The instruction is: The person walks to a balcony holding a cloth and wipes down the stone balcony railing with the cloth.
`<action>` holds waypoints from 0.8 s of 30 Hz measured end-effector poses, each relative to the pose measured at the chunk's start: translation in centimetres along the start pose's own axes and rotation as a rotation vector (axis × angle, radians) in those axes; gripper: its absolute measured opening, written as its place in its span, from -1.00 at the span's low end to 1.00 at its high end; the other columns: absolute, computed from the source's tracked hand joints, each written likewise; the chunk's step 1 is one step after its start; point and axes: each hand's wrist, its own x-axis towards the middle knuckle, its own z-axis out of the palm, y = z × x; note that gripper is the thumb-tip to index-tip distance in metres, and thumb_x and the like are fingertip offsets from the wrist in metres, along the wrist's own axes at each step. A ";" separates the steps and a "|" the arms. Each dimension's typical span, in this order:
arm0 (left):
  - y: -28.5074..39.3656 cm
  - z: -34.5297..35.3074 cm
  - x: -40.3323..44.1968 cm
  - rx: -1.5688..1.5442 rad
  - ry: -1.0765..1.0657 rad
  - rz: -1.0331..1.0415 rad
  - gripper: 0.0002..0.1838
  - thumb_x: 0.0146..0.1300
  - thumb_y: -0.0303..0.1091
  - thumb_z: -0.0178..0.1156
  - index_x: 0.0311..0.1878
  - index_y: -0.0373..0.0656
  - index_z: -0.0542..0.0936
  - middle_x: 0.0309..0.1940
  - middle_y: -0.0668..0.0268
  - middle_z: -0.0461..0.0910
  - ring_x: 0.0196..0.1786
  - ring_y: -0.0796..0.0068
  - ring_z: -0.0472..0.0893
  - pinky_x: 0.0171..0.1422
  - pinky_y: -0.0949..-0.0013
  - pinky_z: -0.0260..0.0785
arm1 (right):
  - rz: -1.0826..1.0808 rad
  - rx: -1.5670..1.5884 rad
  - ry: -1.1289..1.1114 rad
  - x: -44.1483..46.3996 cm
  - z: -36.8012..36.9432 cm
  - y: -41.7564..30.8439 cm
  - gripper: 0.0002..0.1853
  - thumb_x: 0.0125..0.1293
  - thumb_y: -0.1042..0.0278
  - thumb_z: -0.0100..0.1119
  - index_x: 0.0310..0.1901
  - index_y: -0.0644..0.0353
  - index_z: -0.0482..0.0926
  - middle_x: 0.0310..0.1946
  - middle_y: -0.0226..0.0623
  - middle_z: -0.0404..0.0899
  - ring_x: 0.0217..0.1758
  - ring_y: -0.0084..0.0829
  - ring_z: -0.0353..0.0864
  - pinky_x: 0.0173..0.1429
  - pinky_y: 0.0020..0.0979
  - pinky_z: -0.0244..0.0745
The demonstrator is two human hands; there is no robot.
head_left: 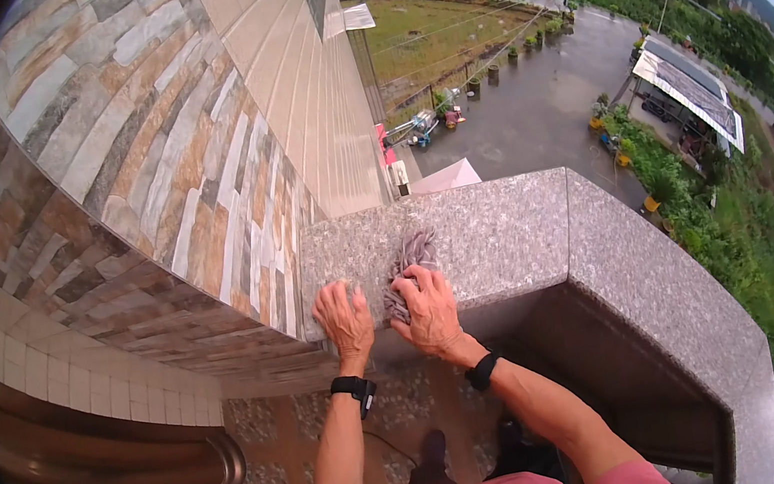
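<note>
A crumpled greyish-purple cloth (417, 251) lies on the speckled granite ledge (497, 235) on top of the balcony wall. My right hand (433, 314) is closed over the near part of the cloth and presses it against the stone, close to the ledge's inner edge. To its left, my left hand (346, 321) rests on the same edge near the tiled wall, fingers a little bent and thumb apart, with nothing in it. Both wrists wear black bands.
A stone-patterned tile wall (159, 146) rises on the left. The ledge bends at a seam and runs down the right side (669, 299). Beyond it is a drop to a wet paved yard (546, 95) with potted plants. My feet stand on a pebble-patterned floor (402, 402).
</note>
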 end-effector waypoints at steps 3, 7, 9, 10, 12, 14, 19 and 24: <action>0.0 -0.3 0.0 -0.021 0.013 0.022 -0.74 0.25 -0.25 0.02 -0.12 -0.24 0.45 -0.20 0.09 0.42 -0.01 0.05 0.39 0.17 0.06 0.14 | -0.006 -0.004 -0.002 0.0 -0.1 -0.1 -0.39 -0.27 0.31 0.47 -0.06 0.07 0.45 -0.01 -0.24 0.33 0.01 -0.14 0.33 0.02 -0.17 0.28; 0.1 -1.6 -0.6 -0.159 -0.044 0.024 -0.78 0.25 -0.32 0.00 -0.13 -0.26 0.44 -0.23 0.08 0.42 -0.05 0.03 0.40 0.12 0.10 0.19 | -0.013 -0.028 -0.015 0.1 -0.2 -0.2 -0.38 -0.27 0.31 0.47 -0.05 0.06 0.45 -0.01 -0.25 0.33 0.02 -0.14 0.33 0.03 -0.16 0.28; 0.7 -3.2 -2.2 -0.328 -0.093 -0.023 -0.80 0.25 -0.38 -0.01 -0.13 -0.27 0.43 -0.24 0.07 0.43 -0.08 0.02 0.41 0.10 0.11 0.22 | -0.014 -0.033 -0.027 0.1 -0.1 0.0 -0.38 -0.26 0.31 0.47 -0.05 0.06 0.44 -0.01 -0.25 0.33 0.02 -0.14 0.33 0.04 -0.16 0.28; 1.3 -4.2 -3.6 -0.384 -0.080 -0.029 -0.81 0.24 -0.41 -0.02 -0.13 -0.28 0.43 -0.24 0.06 0.43 -0.09 0.02 0.41 0.09 0.11 0.23 | -0.013 -0.025 -0.024 0.1 0.1 0.1 -0.38 -0.27 0.31 0.47 -0.05 0.06 0.44 -0.01 -0.25 0.33 0.02 -0.13 0.33 0.04 -0.16 0.28; 2.2 -6.5 -6.4 -0.441 -0.090 -0.017 -0.80 0.23 -0.43 -0.02 -0.11 -0.30 0.42 -0.22 0.05 0.42 -0.10 0.04 0.41 0.10 0.09 0.24 | -0.008 -0.018 -0.034 0.0 0.2 0.0 -0.37 -0.27 0.31 0.47 -0.05 0.06 0.44 -0.01 -0.24 0.33 0.02 -0.13 0.33 0.04 -0.15 0.28; 0.9 -7.7 -10.2 -0.446 -0.171 -0.055 -0.78 0.21 -0.43 0.00 -0.11 -0.32 0.42 -0.21 0.04 0.42 -0.08 0.03 0.39 0.11 0.07 0.23 | -0.013 -0.018 -0.026 0.1 0.1 -0.1 -0.38 -0.27 0.37 0.44 -0.04 0.08 0.44 -0.01 -0.22 0.34 0.03 -0.09 0.33 0.08 -0.13 0.29; -7.7 -9.9 -21.9 -0.335 -0.703 -0.442 -0.82 0.18 -0.43 0.02 -0.20 -0.33 0.41 -0.28 0.01 0.43 -0.17 -0.01 0.43 -0.02 0.07 0.29 | -0.006 -0.063 -0.073 0.2 0.5 -0.2 -0.41 -0.24 0.32 0.45 -0.06 0.06 0.44 -0.03 -0.23 0.33 0.03 -0.12 0.31 0.07 -0.16 0.28; -19.3 -12.9 -41.3 -0.139 -1.153 -0.818 -0.68 0.19 -0.30 0.01 -0.14 -0.41 0.46 -0.24 -0.14 0.50 -0.15 -0.03 0.51 -0.09 0.14 0.33 | -0.008 -0.113 -0.070 0.4 0.6 -0.5 -0.46 -0.21 0.34 0.39 -0.08 0.07 0.44 -0.10 -0.22 0.33 -0.01 -0.13 0.31 0.06 -0.15 0.29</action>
